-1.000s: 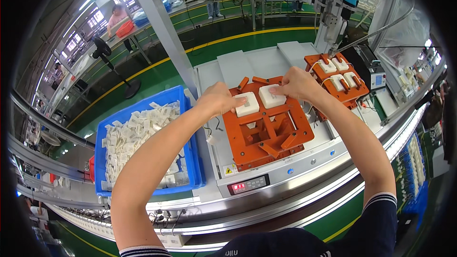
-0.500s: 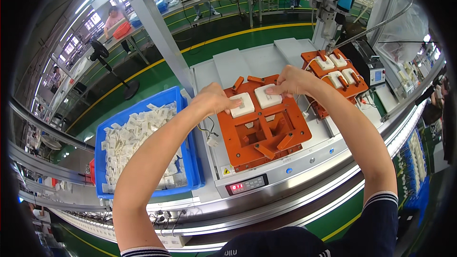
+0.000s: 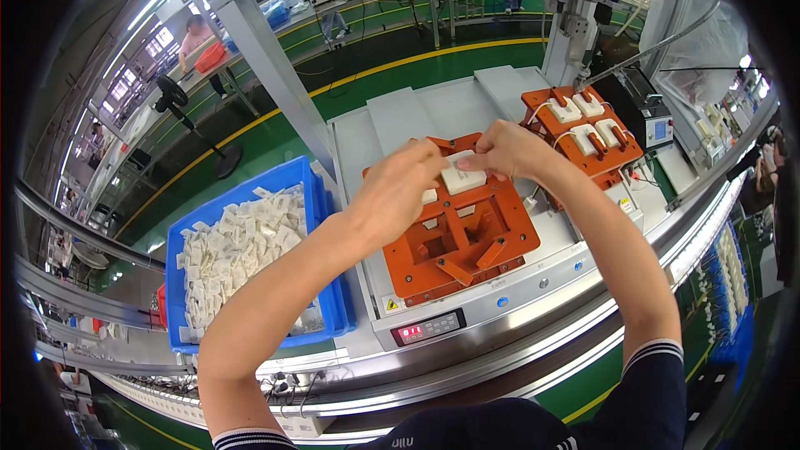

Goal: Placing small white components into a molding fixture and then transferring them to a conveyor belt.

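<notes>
An orange-red fixture [image 3: 508, 233] lies on the machine bed before me, with two open pockets in its near half. A white square plastic housing [image 3: 463, 178] sits in its far right pocket. My right hand [image 3: 510, 152] grips this housing, thumb on its top and fingers curled at its far right side. My left hand [image 3: 400, 185] is over the far left of the fixture, fingers drawn together by the right housing's far left corner. Whatever they pinch is hidden. Under that hand, only an edge of a second white housing [image 3: 429, 197] shows. Orange turn-clamps [image 3: 492, 253] are at the near pockets.
A blue bin [image 3: 340, 300] full of small white packets stands at left. Another orange fixture [image 3: 618, 160], holding several white housings, sits at right beneath a vertical machine head [image 3: 575, 29]. A control panel [image 3: 429, 328] is on the front edge. A metal post [image 3: 275, 75] rises behind the bin.
My left hand has moved from the left housing's side to the right and now covers most of that housing. The right hand stays at the right housing, with its fingers drawn in closer.
</notes>
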`<state>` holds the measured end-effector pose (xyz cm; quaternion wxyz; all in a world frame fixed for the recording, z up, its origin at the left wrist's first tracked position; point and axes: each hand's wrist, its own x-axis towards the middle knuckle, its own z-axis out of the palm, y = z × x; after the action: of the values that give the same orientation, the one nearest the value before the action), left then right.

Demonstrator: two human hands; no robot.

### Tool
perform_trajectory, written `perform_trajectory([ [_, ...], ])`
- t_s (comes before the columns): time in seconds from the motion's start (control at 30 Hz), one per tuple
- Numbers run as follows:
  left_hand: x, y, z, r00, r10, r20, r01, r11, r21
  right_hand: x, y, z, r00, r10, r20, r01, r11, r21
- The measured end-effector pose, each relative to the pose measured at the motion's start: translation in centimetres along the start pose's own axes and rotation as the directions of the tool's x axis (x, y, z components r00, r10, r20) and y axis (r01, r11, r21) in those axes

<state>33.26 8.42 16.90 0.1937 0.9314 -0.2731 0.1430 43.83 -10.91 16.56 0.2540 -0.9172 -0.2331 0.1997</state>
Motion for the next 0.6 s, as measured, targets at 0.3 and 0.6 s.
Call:
perform_trajectory([
  [0.3,0.4,-0.8,1.6,0.995,0.060,0.077,-0.060,0.998,0.000,-7.1,3.2,4.2,0.582,-0.200,-0.788,0.294,0.955,-0.026],
  [0.6,1.0,-0.7,1.9,0.988,0.095,0.123,-0.102,0.994,0.050,-5.7,8.8,10.4,0.955,-0.088,-0.285,0.277,0.617,0.736],
])
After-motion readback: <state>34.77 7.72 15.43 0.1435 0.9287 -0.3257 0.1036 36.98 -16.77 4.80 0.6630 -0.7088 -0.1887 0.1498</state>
